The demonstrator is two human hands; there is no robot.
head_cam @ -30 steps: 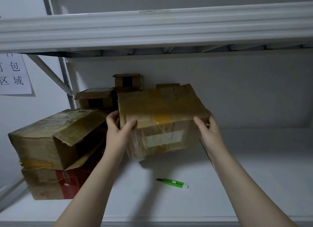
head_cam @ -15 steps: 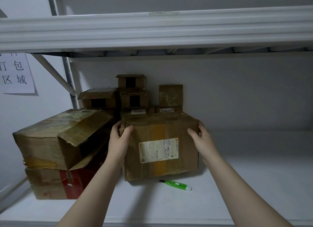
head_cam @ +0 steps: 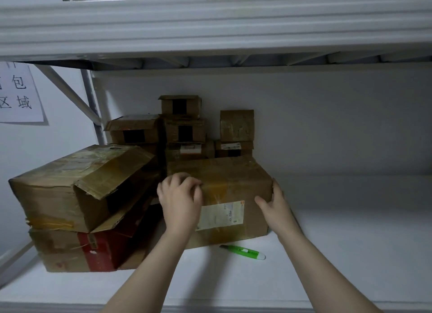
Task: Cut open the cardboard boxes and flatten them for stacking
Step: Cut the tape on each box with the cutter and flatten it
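on the lower white shelf (head_cam: pixel 350 254), centre: one cardboard box (head_cam: pixel 233 184), brown, upright, sealed with yellowish tape across top and front, its base resting on the shelf; white shipping label (head_cam: pixel 222 215) on the front face. left hand (head_cam: pixel 180 198) at the box's upper left front corner, fingers (head_cam: pixel 187 180) curled over the top edge and gripping it. right hand (head_cam: pixel 274 207) against the box's right side, its fingers straight and pressed flat on the side panel, thumb spread onto the front face; it closes round nothing. utility knife (head_cam: pixel 243 252), green with a white tip, lying flat on the shelf just in front of the box's lower right corner, apart from both hands. left of the held box: large box (head_cam: pixel 58 191), worn, one end flap hanging open, stacked on a red-printed box (head_cam: pixel 98 249); its near end stands just beside the left hand. behind, against the back wall: small boxes (head_cam: pixel 184 130), several, stacked in short columns, some with dark openings in front. above: upper shelf beam (head_cam: pixel 210 25), white metal, running across the whole view. far left wall: paper sign (head_cam: pixel 18 95) with printed characters, partly cut off by the frame edge.
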